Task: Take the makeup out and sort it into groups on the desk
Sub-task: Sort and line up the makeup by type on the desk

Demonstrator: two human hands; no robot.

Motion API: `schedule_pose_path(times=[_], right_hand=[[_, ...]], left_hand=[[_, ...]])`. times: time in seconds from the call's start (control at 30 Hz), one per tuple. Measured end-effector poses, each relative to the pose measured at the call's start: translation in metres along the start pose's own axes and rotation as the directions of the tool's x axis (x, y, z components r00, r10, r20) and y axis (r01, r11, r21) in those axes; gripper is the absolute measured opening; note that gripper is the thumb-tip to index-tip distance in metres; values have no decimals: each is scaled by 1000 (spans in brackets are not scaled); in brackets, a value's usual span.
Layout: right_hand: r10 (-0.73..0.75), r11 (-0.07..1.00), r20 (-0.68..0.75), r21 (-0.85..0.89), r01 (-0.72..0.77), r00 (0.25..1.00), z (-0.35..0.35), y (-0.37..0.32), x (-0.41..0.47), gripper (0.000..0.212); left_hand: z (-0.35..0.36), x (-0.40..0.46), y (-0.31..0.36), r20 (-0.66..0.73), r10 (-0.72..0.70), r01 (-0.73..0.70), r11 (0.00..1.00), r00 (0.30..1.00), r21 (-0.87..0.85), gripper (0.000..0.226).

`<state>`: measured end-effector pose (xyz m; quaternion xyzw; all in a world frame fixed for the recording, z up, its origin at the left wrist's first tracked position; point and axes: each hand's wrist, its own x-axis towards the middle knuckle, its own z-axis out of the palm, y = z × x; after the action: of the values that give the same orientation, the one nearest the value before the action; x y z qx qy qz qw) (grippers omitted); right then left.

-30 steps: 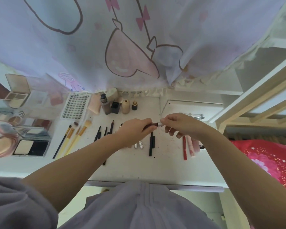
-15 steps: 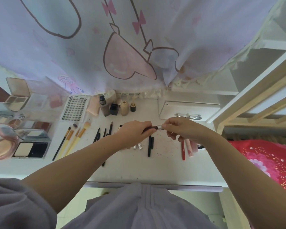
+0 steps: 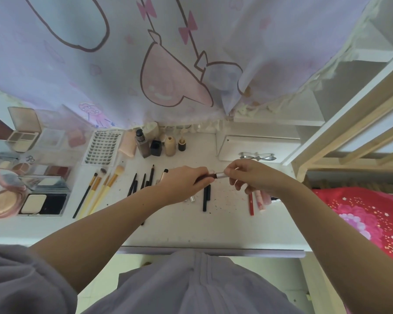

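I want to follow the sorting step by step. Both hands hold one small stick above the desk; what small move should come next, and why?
Probably lay the stick down beside the red pencil and pink tube. The left hand grips its dark body, the right hand pinches its silver end, and it looks like a lip product; I cannot tell for sure.

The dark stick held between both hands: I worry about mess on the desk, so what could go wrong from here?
Both hands, left and right, hold the dark stick above the sorted rows.

1. If it slips, it may fall onto the black pencil below and scatter the group.
2. The left forearm hangs low over the black liners and could nudge them out of line.
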<state>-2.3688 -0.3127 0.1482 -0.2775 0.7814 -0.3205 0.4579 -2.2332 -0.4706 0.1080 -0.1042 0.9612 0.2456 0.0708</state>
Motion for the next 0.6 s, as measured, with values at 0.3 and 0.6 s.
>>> schedule_pose_path(times=[0.3,0.6], right_hand=[[19,1000,22,19,-20,1000,-1,2,-4,25],[20,994,7,-111,-19,1000,-1,10,-3,23]], left_hand=[[1,1,3,11,19,-19,1000,1000,-1,27],[15,5,-1,119,63,-60,998,991,-30,21]])
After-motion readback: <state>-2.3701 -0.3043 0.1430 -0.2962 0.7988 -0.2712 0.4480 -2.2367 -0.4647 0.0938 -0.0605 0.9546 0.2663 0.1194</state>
